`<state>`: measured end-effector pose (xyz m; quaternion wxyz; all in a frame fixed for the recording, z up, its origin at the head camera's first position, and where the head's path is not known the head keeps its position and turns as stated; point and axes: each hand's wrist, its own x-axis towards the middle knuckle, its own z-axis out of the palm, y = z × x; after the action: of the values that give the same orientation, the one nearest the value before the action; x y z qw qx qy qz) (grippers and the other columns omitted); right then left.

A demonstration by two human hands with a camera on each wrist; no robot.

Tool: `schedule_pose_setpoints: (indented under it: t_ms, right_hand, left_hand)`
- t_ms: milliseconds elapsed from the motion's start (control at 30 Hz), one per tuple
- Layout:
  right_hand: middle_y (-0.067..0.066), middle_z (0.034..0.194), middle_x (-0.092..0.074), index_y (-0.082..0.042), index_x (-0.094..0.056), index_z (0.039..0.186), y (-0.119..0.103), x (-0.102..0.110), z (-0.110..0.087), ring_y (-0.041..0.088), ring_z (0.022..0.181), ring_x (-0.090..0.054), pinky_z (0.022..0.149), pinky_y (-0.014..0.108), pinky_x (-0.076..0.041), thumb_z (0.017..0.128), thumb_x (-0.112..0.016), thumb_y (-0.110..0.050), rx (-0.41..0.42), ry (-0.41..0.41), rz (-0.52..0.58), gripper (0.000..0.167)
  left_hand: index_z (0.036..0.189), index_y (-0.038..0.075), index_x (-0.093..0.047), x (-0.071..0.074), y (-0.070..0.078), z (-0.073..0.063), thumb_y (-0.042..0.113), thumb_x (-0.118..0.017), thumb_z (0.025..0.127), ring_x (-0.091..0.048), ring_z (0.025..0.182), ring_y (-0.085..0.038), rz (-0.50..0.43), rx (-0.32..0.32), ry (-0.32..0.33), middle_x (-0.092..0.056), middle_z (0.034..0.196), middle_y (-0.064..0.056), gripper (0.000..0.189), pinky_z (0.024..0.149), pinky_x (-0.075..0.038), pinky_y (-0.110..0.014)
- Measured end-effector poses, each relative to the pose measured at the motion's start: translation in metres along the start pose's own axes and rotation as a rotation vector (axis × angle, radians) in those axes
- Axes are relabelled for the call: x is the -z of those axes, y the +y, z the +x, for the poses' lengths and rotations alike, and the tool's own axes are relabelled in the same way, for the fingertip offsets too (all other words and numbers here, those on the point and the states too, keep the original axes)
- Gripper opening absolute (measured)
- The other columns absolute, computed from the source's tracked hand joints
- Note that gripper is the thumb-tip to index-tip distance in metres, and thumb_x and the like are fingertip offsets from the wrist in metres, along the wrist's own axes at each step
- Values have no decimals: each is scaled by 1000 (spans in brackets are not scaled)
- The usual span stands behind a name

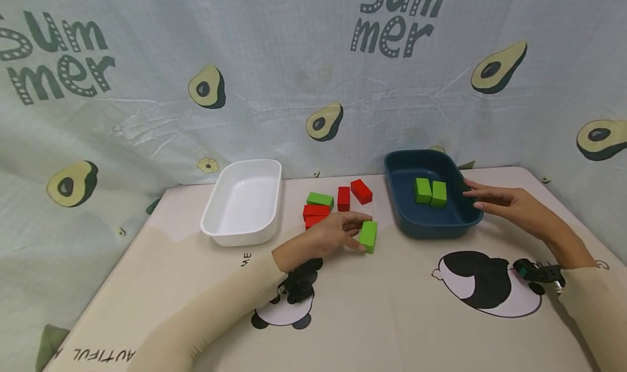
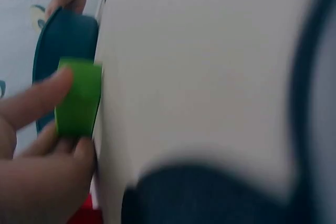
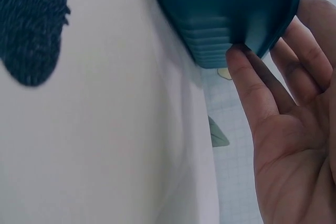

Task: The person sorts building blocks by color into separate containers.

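My left hand (image 1: 338, 234) pinches a green block (image 1: 368, 237) between thumb and fingers, close over the table in front of the other blocks. In the left wrist view the thumb lies on one face of that block (image 2: 79, 98), the fingers under it. My right hand (image 1: 511, 206) touches the right side wall of the dark blue bin (image 1: 431, 227), fingers nearly straight; in the right wrist view the fingertips meet the ribbed outer wall of the bin (image 3: 210, 35). Inside the bin stand two green blocks, one (image 1: 423, 191) beside the other (image 1: 438, 194).
Left of the middle stands a white bin (image 1: 240, 240). Between the bins lie another green block (image 1: 320, 199) and several red blocks (image 1: 344, 199), some partly hidden behind my left hand. A printed cloth (image 1: 264, 78) hangs behind the table (image 1: 382, 306).
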<state>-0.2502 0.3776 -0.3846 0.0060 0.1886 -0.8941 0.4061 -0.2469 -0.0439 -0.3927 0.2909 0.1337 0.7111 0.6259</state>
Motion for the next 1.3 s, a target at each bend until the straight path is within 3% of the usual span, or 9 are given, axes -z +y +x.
schedule_pose_setpoints:
  t_ms: [167,333,867,1133,1300]
  right_hand:
    - [-11,158,-42,-8,-64,138,0,-1,0,-20,130,-35,92,0,-37,103,-62,-19,7,-17,9,37]
    - [-11,159,-41,-10,-64,138,0,1,-1,-21,130,-34,92,0,-37,103,-62,-20,-1,-15,-2,36]
    - [-10,159,-41,-11,-64,138,-2,0,-2,-21,131,-33,92,0,-37,103,-62,-22,-15,-17,-1,36]
    - [-10,157,-44,-7,-64,138,0,-1,0,-21,129,-36,91,1,-38,102,-62,-15,1,-7,17,36]
    - [-10,157,-43,-5,-63,138,1,-1,0,-21,129,-36,91,1,-38,102,-62,-14,-3,-5,32,37]
  left_hand:
    - [148,5,-52,11,2,4,-19,-69,84,-42,144,-26,118,-9,-128,-49,153,-9,70,108,-48,-33]
    - [149,5,-51,11,5,6,-15,-74,82,-42,145,-24,189,-46,-165,-48,153,-8,73,109,-47,-30]
    - [140,4,-59,13,7,5,-13,-77,82,-48,140,-23,163,-61,-161,-57,145,-8,64,109,-47,-29]
    - [135,13,-64,14,13,4,-11,-79,80,-65,118,-24,84,-46,-122,-55,139,-3,62,92,-59,-33]
    - [141,11,-59,12,20,3,-11,-78,81,-67,115,-24,49,-84,-139,-53,141,-5,67,93,-58,-32]
